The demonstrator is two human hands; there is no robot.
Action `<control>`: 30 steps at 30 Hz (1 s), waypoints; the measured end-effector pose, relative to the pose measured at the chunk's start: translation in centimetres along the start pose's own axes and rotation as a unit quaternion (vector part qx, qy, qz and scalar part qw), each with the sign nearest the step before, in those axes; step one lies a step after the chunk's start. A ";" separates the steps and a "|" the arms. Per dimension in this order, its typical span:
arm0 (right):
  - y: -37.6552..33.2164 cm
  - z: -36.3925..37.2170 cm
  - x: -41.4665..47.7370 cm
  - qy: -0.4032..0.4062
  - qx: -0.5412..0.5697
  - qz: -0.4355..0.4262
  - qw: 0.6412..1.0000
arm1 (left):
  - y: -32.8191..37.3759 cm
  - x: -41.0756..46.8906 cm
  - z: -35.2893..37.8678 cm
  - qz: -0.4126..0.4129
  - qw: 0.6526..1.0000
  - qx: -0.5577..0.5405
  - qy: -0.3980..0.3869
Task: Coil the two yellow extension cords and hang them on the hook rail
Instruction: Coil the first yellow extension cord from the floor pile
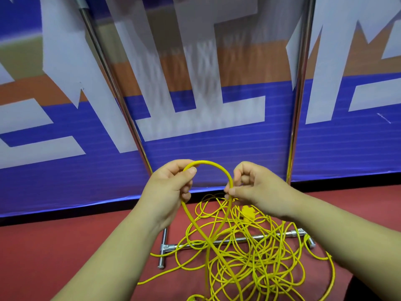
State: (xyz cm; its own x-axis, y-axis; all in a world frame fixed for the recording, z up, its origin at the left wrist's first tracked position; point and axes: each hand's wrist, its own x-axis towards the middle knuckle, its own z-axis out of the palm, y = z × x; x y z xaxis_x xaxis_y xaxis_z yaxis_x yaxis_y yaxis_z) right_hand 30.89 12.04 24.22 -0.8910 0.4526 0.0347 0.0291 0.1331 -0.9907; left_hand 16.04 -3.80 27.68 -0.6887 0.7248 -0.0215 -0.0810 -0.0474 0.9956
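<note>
A yellow extension cord [213, 165] arches between my two hands at chest height. My left hand [171, 190] grips one side of the arch, thumb on top. On the other side, my right hand [251, 187] pinches the cord between thumb and fingers. Both strands drop from the hands and cross lower down. They run into a loose tangle of yellow cord [249, 257] on the red floor. A yellow plug [248, 212] lies in the tangle below my right hand. No hook rail shows in the frame.
A metal rack stands ahead: two chrome uprights [300, 94] and a base bar [238, 239] on the floor under the tangle. Behind it hangs a blue, white and orange banner [65, 159]. Red floor [65, 246] spreads to the left.
</note>
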 end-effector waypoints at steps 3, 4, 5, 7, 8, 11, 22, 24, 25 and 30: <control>-0.8 -0.3 0.1 0.073 0.047 -0.014 0.996 | -0.2 0.0 -0.4 -0.022 0.999 0.028 -0.009; -0.9 -0.5 0.2 0.093 0.049 -0.016 0.994 | -0.2 -0.1 -0.4 -0.034 0.999 0.027 -0.015; -0.8 -0.7 0.2 0.110 0.040 -0.016 0.993 | -0.3 -0.1 -0.3 -0.041 0.999 0.021 -0.021; -0.4 -0.9 0.3 0.129 -0.017 -0.013 0.991 | -0.2 -0.3 0.0 -0.042 0.999 0.001 -0.029; -0.2 -0.9 0.3 0.130 -0.051 -0.013 0.990 | -0.1 -0.4 0.1 -0.038 0.999 -0.010 -0.032; 0.1 0.3 -0.1 0.091 -0.064 -0.027 0.993 | 0.4 -0.6 0.6 -0.027 0.998 -0.051 -0.038; 1.7 5.3 -0.5 -0.081 -0.054 -0.057 0.994 | 1.1 -0.7 0.7 -0.022 0.987 -0.159 -0.032; 1.6 5.4 -0.3 -0.094 -0.047 -0.052 0.993 | 1.0 -0.7 0.5 -0.028 0.990 -0.141 -0.003; 1.5 5.3 -0.4 -0.103 -0.047 -0.046 0.993 | 1.0 -0.7 0.4 -0.031 0.991 -0.128 0.019; 0.3 3.6 -0.2 -0.105 0.029 0.001 0.994 | 1.1 -0.3 -1.0 -0.009 0.992 -0.021 0.122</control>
State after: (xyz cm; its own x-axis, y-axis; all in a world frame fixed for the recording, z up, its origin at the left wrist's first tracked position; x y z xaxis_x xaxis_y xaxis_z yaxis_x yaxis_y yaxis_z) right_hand 29.46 8.76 23.44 -0.9659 0.2589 0.0099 0.0111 0.0793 -0.9968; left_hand 15.39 -4.76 28.73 -0.8400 0.5385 -0.0656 -0.1209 -0.0680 0.9903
